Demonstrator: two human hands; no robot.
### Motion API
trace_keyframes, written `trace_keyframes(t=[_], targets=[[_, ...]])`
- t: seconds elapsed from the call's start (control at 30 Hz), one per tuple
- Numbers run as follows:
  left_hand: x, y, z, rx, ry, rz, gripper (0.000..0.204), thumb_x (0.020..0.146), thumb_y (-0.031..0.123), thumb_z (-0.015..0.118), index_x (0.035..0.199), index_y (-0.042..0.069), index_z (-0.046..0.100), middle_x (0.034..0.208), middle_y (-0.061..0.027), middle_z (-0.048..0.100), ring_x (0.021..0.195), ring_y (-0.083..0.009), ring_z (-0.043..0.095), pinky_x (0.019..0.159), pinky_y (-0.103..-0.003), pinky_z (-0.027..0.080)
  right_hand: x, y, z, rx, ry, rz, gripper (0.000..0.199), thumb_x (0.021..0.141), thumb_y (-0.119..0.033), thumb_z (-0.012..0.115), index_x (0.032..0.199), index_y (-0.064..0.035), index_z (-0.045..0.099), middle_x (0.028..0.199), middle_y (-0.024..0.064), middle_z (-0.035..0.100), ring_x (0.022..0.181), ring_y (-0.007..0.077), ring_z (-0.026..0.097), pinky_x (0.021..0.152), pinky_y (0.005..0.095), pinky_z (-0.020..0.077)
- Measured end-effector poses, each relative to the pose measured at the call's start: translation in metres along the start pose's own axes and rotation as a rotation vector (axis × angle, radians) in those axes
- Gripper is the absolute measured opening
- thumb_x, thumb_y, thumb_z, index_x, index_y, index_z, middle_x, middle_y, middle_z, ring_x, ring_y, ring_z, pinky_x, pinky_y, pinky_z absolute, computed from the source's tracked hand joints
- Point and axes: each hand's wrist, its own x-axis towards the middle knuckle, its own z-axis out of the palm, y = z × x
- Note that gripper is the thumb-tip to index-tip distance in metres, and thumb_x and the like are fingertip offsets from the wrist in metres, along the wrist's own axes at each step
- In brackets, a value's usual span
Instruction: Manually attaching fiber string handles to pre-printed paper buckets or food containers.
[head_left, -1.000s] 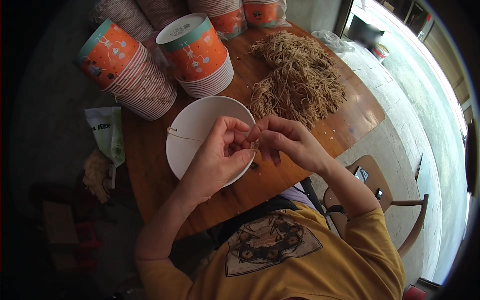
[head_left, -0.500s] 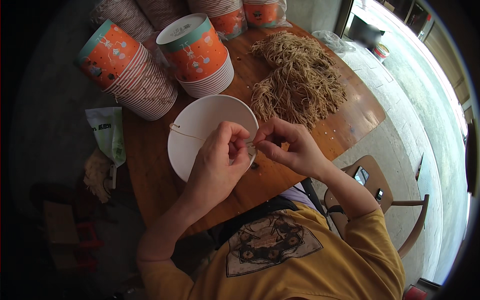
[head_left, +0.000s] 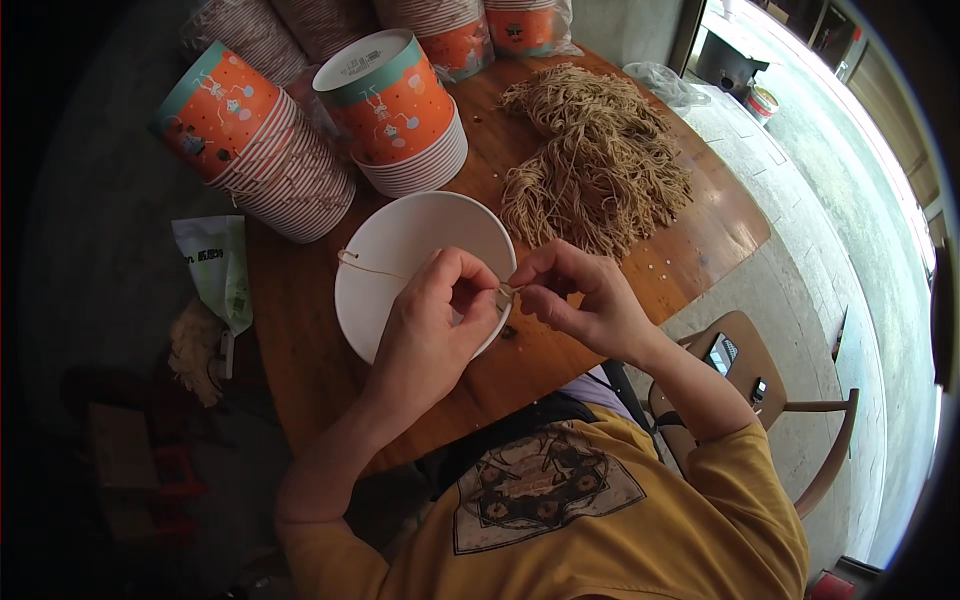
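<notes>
A white paper bucket (head_left: 362, 305) stands with its mouth up at the near side of the wooden table. From a hole near its left rim, where it forms a small loop, a thin tan string (head_left: 378, 270) runs across the mouth to my hands. Over the right part of the bucket, my left hand (head_left: 435, 325) pinches the string between thumb and forefinger. Beside it, just past the right rim, my right hand (head_left: 590, 300) pinches the string's end in the same way. The fingertips nearly meet, with a short bit of string between them.
A heap of tan strings (head_left: 600, 160) lies on the table's right side. Stacks of orange paper buckets (head_left: 400, 115) stand upside down or lean (head_left: 240, 115) at the back left. A green-white bag (head_left: 215, 265) hangs by the left edge. A wooden chair (head_left: 750, 340) holds a phone (head_left: 722, 352).
My left thumb and forefinger have closed together on the string near the right rim. My right fingertips have shifted slightly; the bucket has barely moved.
</notes>
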Motion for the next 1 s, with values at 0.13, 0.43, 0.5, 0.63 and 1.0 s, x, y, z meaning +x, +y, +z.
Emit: trace_keyframes(t=[0.13, 0.43, 0.5, 0.63, 1.0], targets=[[0.002, 0.009, 0.0, -0.195, -0.063, -0.167, 0.014, 0.085, -0.001, 0.059, 0.095, -0.001, 0.049, 0.083, -0.0073, 0.057, 0.076, -0.0148, 0.06, 0.066, -0.03, 0.051, 0.001, -0.008, -0.001, -0.16, -0.02, -0.047, 0.022, 0.085, -0.015, 0.068, 0.103, -0.0047, 0.061, 0.077, -0.0016, 0.058, 0.063, 0.0039, 0.052, 0.056, 0.0201, 0.0421], [-0.003, 0.006, 0.005, 0.028, 0.039, 0.1, 0.021, 0.085, -0.005, 0.059, 0.095, 0.002, 0.042, 0.084, -0.0096, 0.053, 0.073, -0.0209, 0.057, 0.064, -0.034, 0.048, 0.003, -0.016, 0.008, -0.437, 0.109, -0.217, 0.017, 0.079, -0.013, 0.07, 0.092, -0.0077, 0.06, 0.074, 0.0049, 0.054, 0.062, 0.0179, 0.055, 0.055, 0.0298, 0.0471], [-0.003, 0.006, 0.006, 0.037, 0.044, 0.122, 0.022, 0.084, -0.005, 0.059, 0.094, 0.002, 0.042, 0.083, -0.0098, 0.051, 0.073, -0.023, 0.056, 0.065, -0.035, 0.047, 0.004, -0.013, 0.006, -0.516, 0.13, -0.306, 0.018, 0.077, -0.012, 0.07, 0.09, -0.0076, 0.059, 0.074, 0.0051, 0.054, 0.062, 0.0193, 0.056, 0.055, 0.0312, 0.048], [-0.004, 0.002, 0.006, 0.193, 0.067, 0.221, 0.021, 0.083, -0.006, 0.058, 0.097, 0.002, 0.045, 0.086, -0.0079, 0.052, 0.077, -0.018, 0.054, 0.073, -0.031, 0.046, 0.004, -0.017, 0.003, -0.783, 0.179, -0.501, 0.019, 0.071, -0.003, 0.07, 0.085, -0.0076, 0.057, 0.073, 0.0035, 0.052, 0.064, 0.0203, 0.054, 0.052, 0.0317, 0.045], [-0.003, 0.001, 0.003, 0.15, 0.035, 0.183, 0.027, 0.076, -0.01, 0.06, 0.096, 0.002, 0.047, 0.086, -0.0114, 0.05, 0.08, -0.0287, 0.053, 0.07, -0.039, 0.045, 0.002, -0.015, -0.019, -0.857, 0.081, -0.537, 0.023, 0.072, -0.008, 0.068, 0.091, -0.0084, 0.055, 0.08, 0.0052, 0.05, 0.072, 0.0216, 0.056, 0.055, 0.0331, 0.0479]])
